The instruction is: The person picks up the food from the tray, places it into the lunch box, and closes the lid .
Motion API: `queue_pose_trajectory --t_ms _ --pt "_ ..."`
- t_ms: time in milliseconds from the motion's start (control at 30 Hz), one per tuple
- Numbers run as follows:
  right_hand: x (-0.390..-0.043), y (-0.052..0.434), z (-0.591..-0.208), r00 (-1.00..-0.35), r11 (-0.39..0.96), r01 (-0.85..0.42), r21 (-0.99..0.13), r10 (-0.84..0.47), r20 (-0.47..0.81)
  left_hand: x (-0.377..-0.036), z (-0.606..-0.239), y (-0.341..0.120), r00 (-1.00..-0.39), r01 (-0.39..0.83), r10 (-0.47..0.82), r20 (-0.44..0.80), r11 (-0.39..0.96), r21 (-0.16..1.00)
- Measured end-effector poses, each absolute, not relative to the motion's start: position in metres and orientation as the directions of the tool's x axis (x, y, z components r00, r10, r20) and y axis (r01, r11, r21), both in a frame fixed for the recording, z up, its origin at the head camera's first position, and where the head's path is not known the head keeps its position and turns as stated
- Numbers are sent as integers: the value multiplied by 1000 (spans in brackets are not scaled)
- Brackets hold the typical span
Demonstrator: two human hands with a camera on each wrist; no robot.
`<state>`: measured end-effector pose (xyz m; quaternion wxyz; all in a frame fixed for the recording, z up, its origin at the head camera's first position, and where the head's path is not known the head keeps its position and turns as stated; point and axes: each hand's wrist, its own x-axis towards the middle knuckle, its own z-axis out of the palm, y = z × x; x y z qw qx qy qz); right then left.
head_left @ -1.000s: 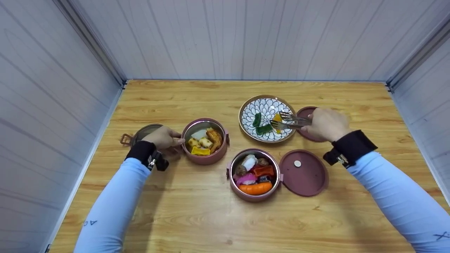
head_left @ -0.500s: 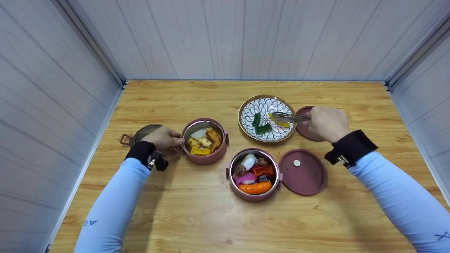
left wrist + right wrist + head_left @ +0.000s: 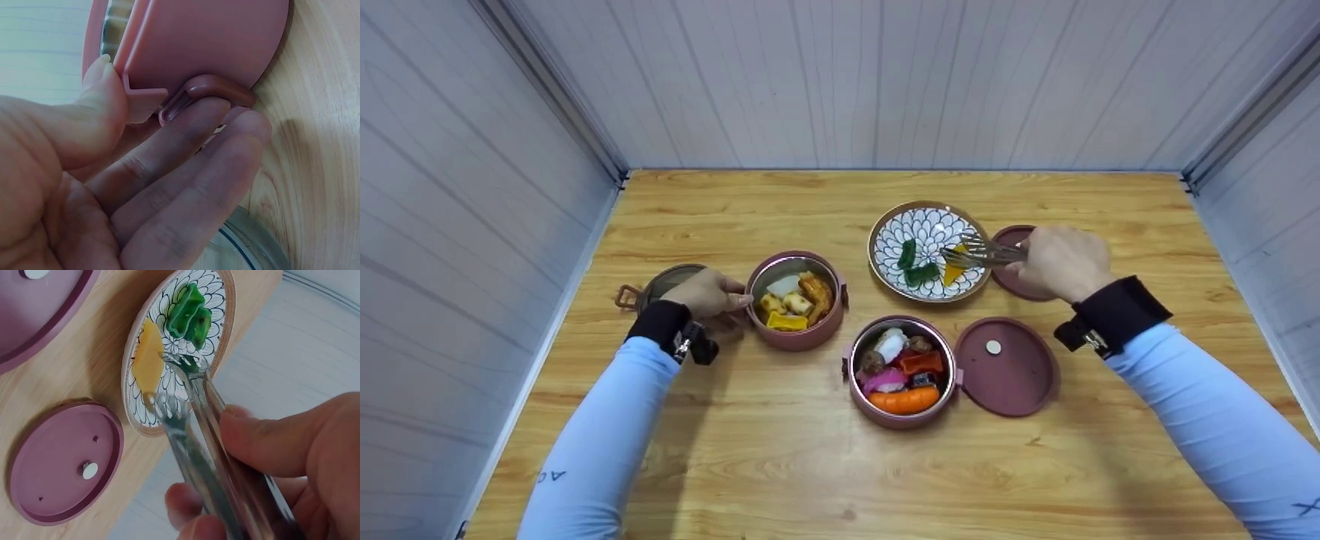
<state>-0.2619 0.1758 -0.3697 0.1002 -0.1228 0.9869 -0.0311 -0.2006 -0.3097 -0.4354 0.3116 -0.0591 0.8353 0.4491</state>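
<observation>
Head: handwriting [image 3: 558, 475] on the left sleeve [image 3: 600, 442] perhaps reads "AO". Left wrist: the left hand [image 3: 129, 169], thumb raised to the rim [image 3: 94, 34], grips the pink container [image 3: 208, 39]. Right wrist: the right hand [image 3: 315, 450] grips tongs [image 3: 202, 402], tips apart at the yellow piece [image 3: 148, 357] on the plate [image 3: 216, 298].

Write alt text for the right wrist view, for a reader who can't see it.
A right hand holds metal tongs, tips apart, at a patterned plate bearing a yellow piece and green pieces. A round maroon lid and part of another lie on the wood-grain table.
</observation>
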Motion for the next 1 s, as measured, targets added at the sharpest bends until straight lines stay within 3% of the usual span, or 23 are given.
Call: queue_pose_trajectory --t_ms 300,567,800,1000 --pt "-251 171 -373 -958 972 -192 -137 -216 -188 -200 -434 -310 -791 -388 196 -580 573 722" --pt "-240 156 -375 -955 965 -245 -89 -256 -153 -201 -434 -309 -793 -391 192 -578 567 725" --pt "-248 155 -380 -960 967 -238 -94 -249 -128 -200 -435 -310 -800 -394 169 -575 575 717" --pt "-256 161 -385 -947 949 -308 -71 -313 -70 -199 -434 -309 -797 -400 169 -579 572 716"
